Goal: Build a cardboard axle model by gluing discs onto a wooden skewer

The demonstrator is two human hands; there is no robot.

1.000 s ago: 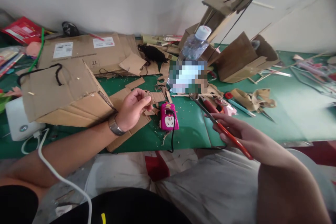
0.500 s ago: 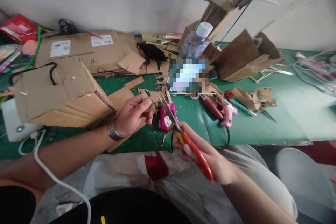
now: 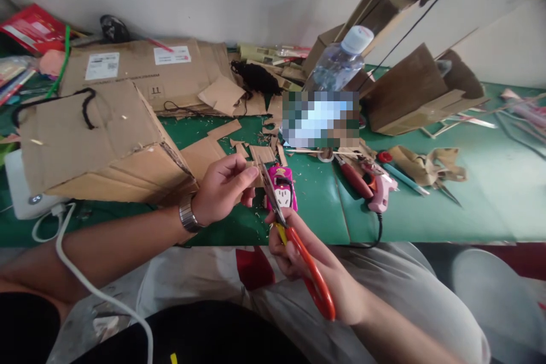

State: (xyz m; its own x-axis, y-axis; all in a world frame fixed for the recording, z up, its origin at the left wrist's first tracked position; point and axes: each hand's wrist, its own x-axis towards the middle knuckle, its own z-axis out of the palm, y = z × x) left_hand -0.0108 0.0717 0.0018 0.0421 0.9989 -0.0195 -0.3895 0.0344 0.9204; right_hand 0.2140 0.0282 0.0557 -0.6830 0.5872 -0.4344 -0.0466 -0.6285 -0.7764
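My right hand point(image 3: 309, 256) grips a pair of scissors point(image 3: 305, 261) with orange-red handles and a bit of yellow inside. Their blades point up and away, the tips close to my left thumb. My left hand point(image 3: 228, 187), wearing a metal watch point(image 3: 187, 213), is closed in a pinch. Between thumb and finger is what looks like a small piece of cardboard point(image 3: 258, 175), mostly hidden. Just behind the blades a pink and white power socket point(image 3: 285, 179) rests on the green table point(image 3: 318, 205). Cardboard scraps point(image 3: 262, 153) lie beyond my fingers.
A cardboard box point(image 3: 98, 142) with a black cord handle stands left, beside a white device point(image 3: 25, 193) with a cable. A large bottle point(image 3: 336, 65), pink glue gun point(image 3: 381, 187), red-handled tool point(image 3: 354, 176) and cardboard structure point(image 3: 409, 91) occupy the right side.
The scissors have come left and slightly nearer my body, turned more upright. My left hand sits a little further right in view. The whole view has shifted slightly.
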